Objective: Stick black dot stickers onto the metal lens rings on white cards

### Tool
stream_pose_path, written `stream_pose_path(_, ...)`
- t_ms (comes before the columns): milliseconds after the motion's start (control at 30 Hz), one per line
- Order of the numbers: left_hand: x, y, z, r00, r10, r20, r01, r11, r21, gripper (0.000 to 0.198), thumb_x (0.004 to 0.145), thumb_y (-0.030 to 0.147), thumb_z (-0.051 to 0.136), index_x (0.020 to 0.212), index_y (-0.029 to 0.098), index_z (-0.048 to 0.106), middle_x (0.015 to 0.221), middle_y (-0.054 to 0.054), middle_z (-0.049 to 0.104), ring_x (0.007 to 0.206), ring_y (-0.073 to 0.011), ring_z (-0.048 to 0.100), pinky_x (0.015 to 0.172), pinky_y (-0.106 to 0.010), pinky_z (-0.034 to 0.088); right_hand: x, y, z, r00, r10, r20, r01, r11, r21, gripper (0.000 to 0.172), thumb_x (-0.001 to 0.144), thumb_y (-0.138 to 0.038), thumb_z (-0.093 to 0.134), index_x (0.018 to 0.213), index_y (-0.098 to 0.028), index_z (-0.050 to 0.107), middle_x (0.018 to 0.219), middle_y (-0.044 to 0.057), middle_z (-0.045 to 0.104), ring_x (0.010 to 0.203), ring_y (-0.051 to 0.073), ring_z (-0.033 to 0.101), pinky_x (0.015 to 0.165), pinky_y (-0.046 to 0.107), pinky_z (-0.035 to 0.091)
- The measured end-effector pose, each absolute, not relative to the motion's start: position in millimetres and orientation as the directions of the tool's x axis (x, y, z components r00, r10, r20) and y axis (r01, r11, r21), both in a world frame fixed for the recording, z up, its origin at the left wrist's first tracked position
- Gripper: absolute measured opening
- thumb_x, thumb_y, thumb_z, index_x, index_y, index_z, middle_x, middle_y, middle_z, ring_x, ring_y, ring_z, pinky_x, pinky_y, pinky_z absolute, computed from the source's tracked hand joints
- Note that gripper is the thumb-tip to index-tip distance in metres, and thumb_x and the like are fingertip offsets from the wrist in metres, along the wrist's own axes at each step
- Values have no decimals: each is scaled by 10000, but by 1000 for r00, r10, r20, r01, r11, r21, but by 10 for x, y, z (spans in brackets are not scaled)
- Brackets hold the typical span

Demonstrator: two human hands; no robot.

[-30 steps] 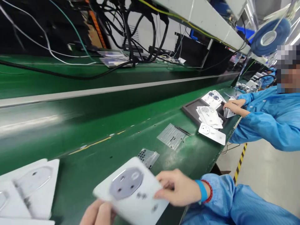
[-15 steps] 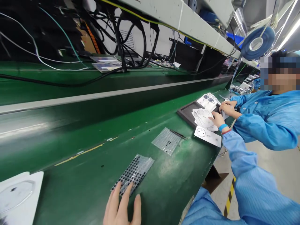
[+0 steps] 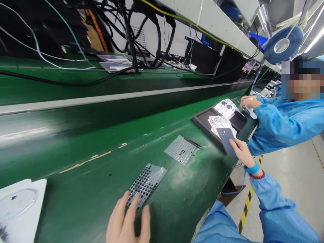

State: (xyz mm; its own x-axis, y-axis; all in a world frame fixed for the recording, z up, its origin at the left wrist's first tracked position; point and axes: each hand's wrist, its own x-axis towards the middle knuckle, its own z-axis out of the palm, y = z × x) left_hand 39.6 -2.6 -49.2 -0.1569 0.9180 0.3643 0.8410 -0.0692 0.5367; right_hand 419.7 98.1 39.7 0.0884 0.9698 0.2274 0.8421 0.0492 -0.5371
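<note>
Black tray (image 3: 202, 122) held white socket cards (image 3: 219, 125); right hand (image 3: 244, 153) clamped on dark panel (image 3: 225, 140), unseen earlier; left hand (image 3: 128, 219) open over perforated sheet (image 3: 146, 184).

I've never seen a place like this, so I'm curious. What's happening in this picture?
This picture comes from a camera worn on a person's head, looking down at their own hands. Their left hand has its fingers on a clear sheet dotted with black spots, which lies on a long green workbench. Their right hand holds a dark flat panel over the edge of a black tray. In the tray are white cards with round shapes. Nearby, another person in a blue coat reaches toward the tray's far side.
</note>
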Motion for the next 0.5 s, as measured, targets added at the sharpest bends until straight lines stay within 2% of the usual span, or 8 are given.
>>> stream_pose_path(67,434,14,-593,-38,917,397,869,-166,466,467,959,377,383,1321,115,517,1425,-225,506,1286,-390,498,1001,-555,443,3944,860,475,105,976,193,783,38,-621,556,980,-566,318,751,-144,599,596,27,578,534,148,528,486,252,428)
stream_pose_path(133,438,74,-686,-3,921,389,897,-170,408,462,965,347,371,1337,117,518,1401,-227,535,1253,-385,526,987,-560,441,3653,753,537,82,989,120,681,32,-732,546,974,-579,348,771,-141,602,607,20,582,509,122,505,453,225,399)
stream_pose_path(200,397,134,-750,22,914,405,904,-191,382,422,964,299,367,1273,111,584,1316,-219,611,1190,-364,576,982,-535,452,3371,677,590,19,1000,-17,476,-24,-879,520,945,-595,431,788,-137,621,638,24,599,521,110,510,468,214,403)
stream_pose_path(267,332,164,-770,49,893,448,888,-244,390,381,955,253,374,1185,126,649,1212,-184,682,1123,-329,620,993,-494,462,3132,633,633,-95,982,-161,236,-135,-962,506,893,-613,528,777,-133,637,658,27,611,542,105,519,495,210,408)
stream_pose_path(333,273,146,-744,36,871,490,865,-272,421,347,944,224,398,1135,157,680,1128,-140,724,1061,-293,652,983,-454,485,2951,609,661,-205,949,-238,110,-219,-969,504,852,-620,588,750,-130,643,657,26,614,554,103,521,509,207,405)
stream_pose_path(433,235,47,-654,7,868,496,833,-279,478,287,932,256,478,1107,183,694,1087,-105,739,1013,-267,671,939,-425,525,2774,586,676,-310,916,-257,60,-251,-966,495,842,-612,609,748,-128,652,668,27,620,561,97,519,514,201,397)
stream_pose_path(500,232,-19,-602,33,898,439,814,-278,510,258,921,314,530,1052,187,712,1103,-102,732,1041,-275,662,929,-429,536,2693,572,677,-365,898,-246,49,-246,-968,488,848,-605,607,762,-129,665,680,28,627,564,94,521,517,197,399)
